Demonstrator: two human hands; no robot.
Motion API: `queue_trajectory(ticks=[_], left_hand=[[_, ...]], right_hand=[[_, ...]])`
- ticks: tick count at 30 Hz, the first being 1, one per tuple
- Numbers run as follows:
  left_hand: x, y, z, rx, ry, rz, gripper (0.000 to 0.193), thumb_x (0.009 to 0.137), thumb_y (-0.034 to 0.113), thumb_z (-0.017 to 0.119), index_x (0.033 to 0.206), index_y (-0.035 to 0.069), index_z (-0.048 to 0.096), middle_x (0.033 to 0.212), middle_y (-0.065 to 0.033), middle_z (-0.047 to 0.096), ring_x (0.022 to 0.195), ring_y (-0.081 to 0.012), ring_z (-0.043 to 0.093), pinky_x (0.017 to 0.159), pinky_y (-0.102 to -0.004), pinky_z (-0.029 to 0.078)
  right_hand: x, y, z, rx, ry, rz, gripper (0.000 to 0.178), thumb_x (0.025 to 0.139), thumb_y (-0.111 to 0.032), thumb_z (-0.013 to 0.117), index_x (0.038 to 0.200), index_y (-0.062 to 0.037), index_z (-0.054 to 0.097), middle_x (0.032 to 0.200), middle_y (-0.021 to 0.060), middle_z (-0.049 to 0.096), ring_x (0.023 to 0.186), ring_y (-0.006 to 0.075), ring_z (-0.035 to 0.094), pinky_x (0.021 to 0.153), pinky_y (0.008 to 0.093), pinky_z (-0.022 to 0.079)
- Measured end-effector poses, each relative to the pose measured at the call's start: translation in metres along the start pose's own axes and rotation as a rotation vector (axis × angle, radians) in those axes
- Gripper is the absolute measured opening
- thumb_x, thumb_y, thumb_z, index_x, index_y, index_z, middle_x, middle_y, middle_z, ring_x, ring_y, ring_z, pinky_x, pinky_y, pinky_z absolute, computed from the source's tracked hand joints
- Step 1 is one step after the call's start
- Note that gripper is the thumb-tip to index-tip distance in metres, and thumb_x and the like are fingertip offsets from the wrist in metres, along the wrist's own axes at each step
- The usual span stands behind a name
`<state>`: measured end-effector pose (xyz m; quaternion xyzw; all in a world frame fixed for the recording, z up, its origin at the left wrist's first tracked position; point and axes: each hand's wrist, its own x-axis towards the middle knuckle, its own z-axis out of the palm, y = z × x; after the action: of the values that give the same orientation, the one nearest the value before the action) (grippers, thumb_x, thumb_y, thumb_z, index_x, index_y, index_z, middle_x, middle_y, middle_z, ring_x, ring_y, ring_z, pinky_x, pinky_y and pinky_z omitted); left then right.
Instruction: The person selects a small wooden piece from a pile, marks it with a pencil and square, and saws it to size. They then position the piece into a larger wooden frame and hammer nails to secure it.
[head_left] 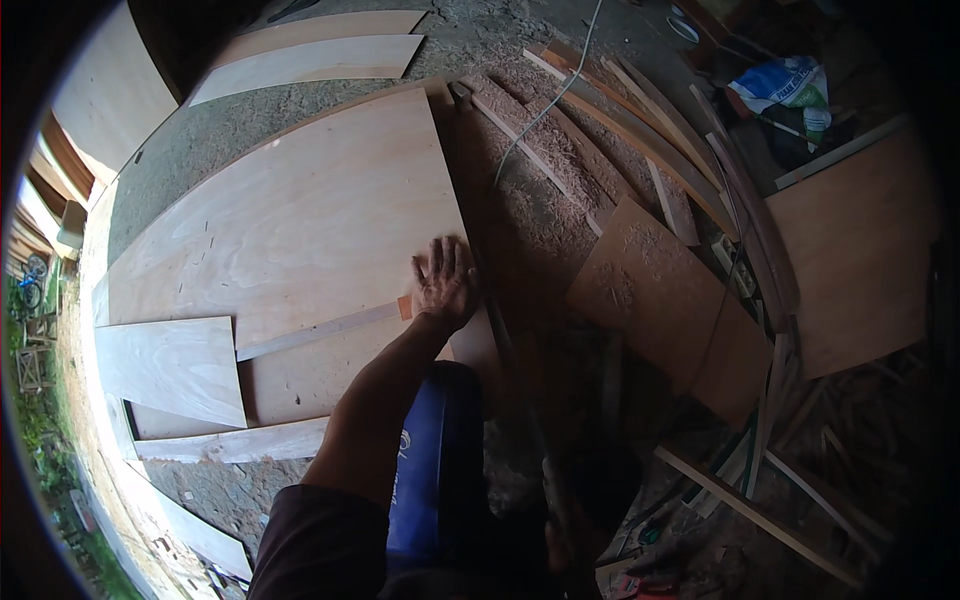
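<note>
Dark sleeve (320, 535) nearest, the person's left grip (447, 288) lies flat, fingers spread and clutching nothing, by the right edge of a large plywood sheet (310, 210), beyond a blue-clad leg (425, 460). Shadow swallows the right grip; I can't tell its state.

L fingers (448, 257) on ply sheet (320, 200), wood strips (640, 128) w/ shavings (555, 170) nearby

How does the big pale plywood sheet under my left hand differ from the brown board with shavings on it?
The pale sheet is much larger than the brown board. The sheet looks lighter; the board is darker. Your left hand rests on the sheet, while shavings lie on the board. Both are flat panels.
</note>
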<state>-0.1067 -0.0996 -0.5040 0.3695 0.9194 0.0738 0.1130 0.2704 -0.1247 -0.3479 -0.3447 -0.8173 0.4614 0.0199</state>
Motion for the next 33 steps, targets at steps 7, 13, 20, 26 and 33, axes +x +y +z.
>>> queue_trajectory(ticks=[7,13,20,26,33], left_hand=[[-0.010,-0.001,0.003,-0.011,-0.047,-0.018,0.064,0.102,0.040,0.030,0.155,0.004,0.024,0.164,-0.0151,0.018,0.153,-0.0328,0.013,0.118,-0.0640,0.010],[-0.005,-0.007,0.003,-0.026,-0.008,-0.024,0.064,0.102,0.038,0.029,0.155,0.003,0.024,0.164,-0.0152,0.017,0.153,-0.0333,0.012,0.118,-0.0637,0.010],[0.001,-0.001,-0.004,-0.035,-0.022,-0.009,0.064,0.101,0.038,0.031,0.155,0.004,0.025,0.164,-0.0160,0.017,0.153,-0.0339,0.012,0.117,-0.0656,0.010],[-0.011,-0.008,-0.002,-0.036,0.000,-0.022,0.062,0.101,0.037,0.031,0.154,0.003,0.027,0.163,-0.0162,0.020,0.152,-0.0332,0.013,0.117,-0.0652,0.010],[-0.002,-0.001,-0.003,-0.021,0.013,-0.004,0.063,0.100,0.037,0.034,0.152,0.002,0.030,0.162,-0.0164,0.022,0.152,-0.0340,0.013,0.117,-0.0662,0.011]], right_hand=[[0.123,-0.028,0.036,-0.248,0.485,-0.286,0.039,0.091,-0.034,0.068,0.118,-0.0052,0.067,0.109,0.0160,0.069,0.092,0.0333,0.069,0.079,0.0429,0.055],[-0.041,-0.002,-0.007,-0.130,-0.057,0.054,0.054,0.091,-0.012,0.058,0.144,-0.0099,0.049,0.129,0.0167,0.061,0.093,0.0359,0.070,0.070,0.0377,0.056],[0.151,-0.048,0.034,-0.210,0.353,-0.097,0.041,0.092,-0.029,0.069,0.123,-0.0024,0.063,0.120,0.0188,0.064,0.108,0.0361,0.064,0.091,0.0438,0.051],[-0.044,0.011,-0.002,-0.050,-0.052,0.057,0.058,0.090,-0.009,0.060,0.146,-0.0093,0.046,0.139,0.0174,0.056,0.113,0.0369,0.064,0.089,0.0416,0.053],[0.145,-0.014,0.038,-0.114,0.257,-0.261,0.044,0.094,-0.026,0.067,0.131,-0.0036,0.060,0.127,0.0183,0.063,0.110,0.0349,0.064,0.093,0.0438,0.051]])
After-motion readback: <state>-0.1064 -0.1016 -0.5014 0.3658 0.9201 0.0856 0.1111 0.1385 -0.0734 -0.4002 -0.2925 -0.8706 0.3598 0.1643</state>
